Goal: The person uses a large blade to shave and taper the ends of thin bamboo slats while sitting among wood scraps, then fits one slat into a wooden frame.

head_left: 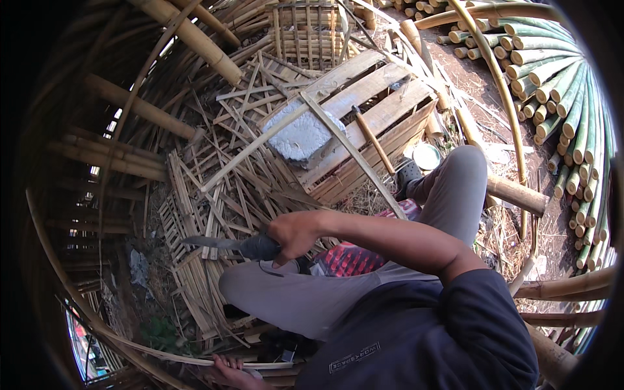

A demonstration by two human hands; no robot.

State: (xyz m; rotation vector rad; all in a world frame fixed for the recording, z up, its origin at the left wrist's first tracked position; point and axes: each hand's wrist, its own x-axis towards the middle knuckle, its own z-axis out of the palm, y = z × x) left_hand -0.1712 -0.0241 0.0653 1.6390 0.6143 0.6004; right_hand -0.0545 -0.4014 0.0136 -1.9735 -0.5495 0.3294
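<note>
My right hand (296, 234) is closed around the dark, wrapped-looking handle of a knife (218, 242), just above my bent knee. Its blade points left over the split bamboo on the ground. Down at the lower edge, my left hand (227, 375) is closed on a long, thin bamboo strip (153, 352). That strip runs left from the hand and bends upward along the left side. Other pale strips lie beside the left hand, and part of that hand is cut off by the picture's edge.
Ahead stands a slatted wooden crate (370, 104) bearing a whitish block (302, 135) and a wooden-handled tool (372, 138). Split bamboo slats (240, 188) litter the ground. Green bamboo poles (572, 97) are stacked at right. A red-patterned cloth (351, 259) lies by my legs.
</note>
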